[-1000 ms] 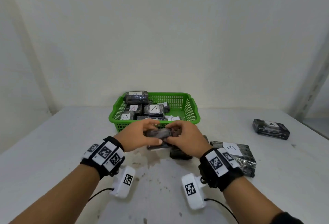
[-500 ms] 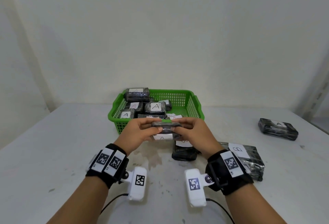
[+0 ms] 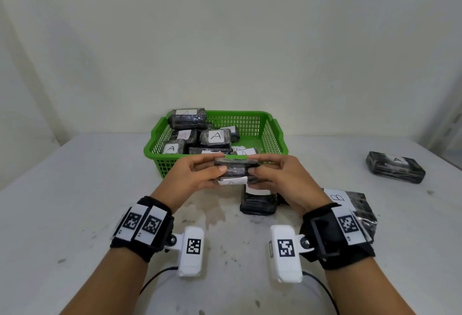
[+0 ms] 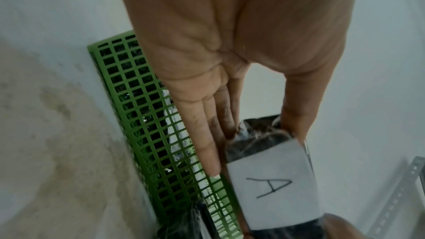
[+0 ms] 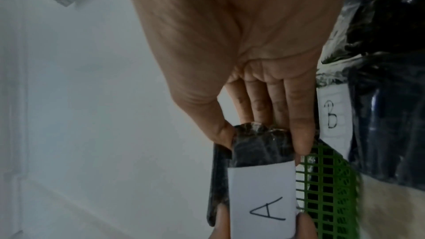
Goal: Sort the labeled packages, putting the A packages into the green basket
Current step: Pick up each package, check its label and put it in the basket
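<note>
Both hands hold one dark wrapped package [image 3: 236,170] by its ends, just in front of the green basket [image 3: 276,137]. My left hand [image 3: 200,176] pinches its left end, my right hand [image 3: 276,177] its right end. Its white label, marked A [image 4: 271,186] [image 5: 264,204], faces down toward the wrist cameras. The green basket [image 4: 147,115] [image 5: 326,188] holds several A packages [image 3: 215,137]. Another A package [image 3: 395,170] lies far right on the table.
A dark package [image 3: 258,201] lies on the table under my right hand. A larger package labelled B [image 3: 350,204] [image 5: 332,115] lies beside my right wrist. The white table [image 3: 75,202] meets a white wall behind the basket.
Both hands have lifted the package off the table and carried it forward toward the basket's near rim. The view has shifted a little.
</note>
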`<control>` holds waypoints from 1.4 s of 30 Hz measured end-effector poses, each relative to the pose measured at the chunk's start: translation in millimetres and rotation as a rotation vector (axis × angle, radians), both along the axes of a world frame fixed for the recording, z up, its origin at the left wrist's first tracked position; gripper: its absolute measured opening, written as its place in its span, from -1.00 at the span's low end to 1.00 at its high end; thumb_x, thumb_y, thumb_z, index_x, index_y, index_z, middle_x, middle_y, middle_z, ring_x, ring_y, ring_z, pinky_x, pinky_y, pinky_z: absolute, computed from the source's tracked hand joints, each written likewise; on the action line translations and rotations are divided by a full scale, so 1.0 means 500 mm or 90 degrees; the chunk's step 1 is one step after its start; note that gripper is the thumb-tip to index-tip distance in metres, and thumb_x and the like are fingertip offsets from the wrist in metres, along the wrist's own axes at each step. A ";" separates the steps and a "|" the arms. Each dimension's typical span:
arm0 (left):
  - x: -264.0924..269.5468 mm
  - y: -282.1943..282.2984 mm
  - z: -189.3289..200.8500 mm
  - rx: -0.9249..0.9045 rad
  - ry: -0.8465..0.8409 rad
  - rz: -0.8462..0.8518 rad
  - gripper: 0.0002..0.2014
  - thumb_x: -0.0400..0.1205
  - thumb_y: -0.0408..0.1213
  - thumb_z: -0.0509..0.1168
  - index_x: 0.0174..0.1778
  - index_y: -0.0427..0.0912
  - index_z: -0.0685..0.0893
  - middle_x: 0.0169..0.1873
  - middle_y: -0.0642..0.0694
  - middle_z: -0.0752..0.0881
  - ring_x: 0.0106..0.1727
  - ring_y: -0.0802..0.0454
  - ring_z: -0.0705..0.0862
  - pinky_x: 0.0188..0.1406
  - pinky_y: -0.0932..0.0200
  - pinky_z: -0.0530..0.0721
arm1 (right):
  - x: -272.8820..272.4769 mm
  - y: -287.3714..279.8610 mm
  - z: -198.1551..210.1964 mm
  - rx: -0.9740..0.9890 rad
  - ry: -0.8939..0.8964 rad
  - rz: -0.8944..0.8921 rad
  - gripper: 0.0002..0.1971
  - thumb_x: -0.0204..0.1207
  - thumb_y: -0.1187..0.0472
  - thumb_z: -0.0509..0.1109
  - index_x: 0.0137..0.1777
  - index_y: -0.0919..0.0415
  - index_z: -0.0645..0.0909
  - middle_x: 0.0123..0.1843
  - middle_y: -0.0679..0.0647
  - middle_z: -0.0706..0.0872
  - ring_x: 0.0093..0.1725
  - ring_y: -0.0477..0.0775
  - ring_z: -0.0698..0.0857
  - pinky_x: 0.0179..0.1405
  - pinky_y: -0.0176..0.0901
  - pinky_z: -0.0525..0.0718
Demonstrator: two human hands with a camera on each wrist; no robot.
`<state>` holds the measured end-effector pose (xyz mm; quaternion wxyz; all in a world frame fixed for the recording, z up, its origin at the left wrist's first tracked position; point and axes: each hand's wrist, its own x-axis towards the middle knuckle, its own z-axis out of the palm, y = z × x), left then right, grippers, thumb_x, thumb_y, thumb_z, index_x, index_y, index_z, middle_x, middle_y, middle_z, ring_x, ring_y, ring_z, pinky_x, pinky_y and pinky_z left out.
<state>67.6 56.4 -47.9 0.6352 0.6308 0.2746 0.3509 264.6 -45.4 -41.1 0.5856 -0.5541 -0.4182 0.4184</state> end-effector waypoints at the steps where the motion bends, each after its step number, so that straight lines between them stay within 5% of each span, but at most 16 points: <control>1: 0.001 -0.003 -0.001 0.006 0.000 0.000 -0.69 0.55 -0.50 0.45 0.22 -0.23 0.76 0.02 -0.22 0.86 -0.02 -0.05 0.84 -0.11 0.15 0.83 | 0.002 -0.001 0.000 0.001 -0.010 -0.012 -0.76 0.56 0.49 0.53 0.18 0.28 0.80 0.05 0.37 0.89 -0.16 0.13 0.88 -0.10 -0.17 0.88; 4: 0.011 -0.012 -0.002 0.068 0.032 0.045 -0.70 0.54 -0.56 0.46 0.17 -0.24 0.79 -0.07 -0.24 0.86 -0.16 -0.01 0.83 -0.23 0.26 0.79 | -0.002 -0.002 -0.002 0.000 -0.039 -0.019 -0.75 0.54 0.52 0.54 0.16 0.29 0.79 0.06 0.38 0.89 -0.17 0.11 0.86 -0.10 -0.16 0.89; 10: 0.012 -0.027 -0.002 0.073 0.031 0.014 -0.67 0.55 -0.47 0.48 0.23 -0.20 0.76 0.06 -0.19 0.85 0.08 -0.06 0.84 0.01 0.05 0.82 | -0.013 -0.006 -0.004 0.040 -0.044 -0.048 -0.73 0.44 0.42 0.67 0.13 0.32 0.80 0.01 0.32 0.91 -0.10 0.15 0.88 0.01 0.02 0.91; 13: 0.012 -0.027 -0.001 0.107 0.044 0.043 -0.70 0.55 -0.48 0.48 0.20 -0.21 0.78 0.00 -0.18 0.87 0.04 -0.08 0.83 -0.10 0.16 0.82 | -0.019 -0.005 -0.005 0.036 -0.063 -0.038 -0.71 0.47 0.43 0.65 0.18 0.29 0.80 0.01 0.27 0.92 -0.09 0.13 0.90 0.08 0.05 0.90; 17: 0.011 -0.029 -0.002 0.099 0.044 0.042 -0.69 0.56 -0.47 0.47 0.22 -0.21 0.77 0.04 -0.18 0.86 0.09 -0.09 0.83 -0.02 0.11 0.82 | -0.027 -0.007 -0.005 0.029 -0.041 0.004 -0.65 0.49 0.36 0.65 0.26 0.18 0.78 0.10 0.12 0.92 0.01 0.04 0.90 0.00 -0.09 0.88; 21: 0.011 -0.034 -0.006 0.069 0.031 0.017 -0.70 0.60 -0.49 0.41 0.24 -0.17 0.76 0.06 -0.20 0.85 0.12 -0.13 0.81 0.10 -0.04 0.80 | -0.031 -0.007 -0.010 0.053 -0.078 -0.042 -0.68 0.41 0.35 0.71 0.16 0.21 0.83 0.01 0.11 0.92 -0.10 -0.04 0.89 -0.18 -0.26 0.81; 33: 0.012 -0.034 -0.006 0.064 0.031 0.027 -0.67 0.56 -0.51 0.45 0.24 -0.22 0.76 0.08 -0.26 0.84 0.19 -0.30 0.78 0.19 -0.22 0.76 | -0.007 -0.013 -0.009 0.040 -0.049 0.006 -0.65 0.55 0.55 0.50 0.29 0.30 0.78 0.08 0.21 0.92 -0.02 0.13 0.89 -0.04 -0.18 0.86; 37: 0.010 -0.034 -0.003 0.075 0.036 0.043 -0.70 0.56 -0.51 0.46 0.19 -0.18 0.78 0.04 -0.24 0.85 0.17 -0.30 0.79 0.16 -0.19 0.78 | -0.012 -0.009 -0.008 0.044 -0.010 0.035 -0.63 0.54 0.49 0.54 0.33 0.28 0.77 0.16 0.28 0.89 0.00 0.11 0.85 -0.02 -0.16 0.84; 42: 0.008 -0.037 -0.003 0.111 0.041 -0.015 -0.61 0.57 -0.52 0.44 0.31 -0.17 0.72 0.11 -0.15 0.84 0.16 -0.09 0.81 0.10 0.03 0.79 | -0.016 -0.011 -0.011 0.084 -0.127 -0.010 -0.57 0.37 0.39 0.73 0.23 0.12 0.82 0.11 0.02 0.92 0.12 -0.04 0.88 0.14 -0.20 0.82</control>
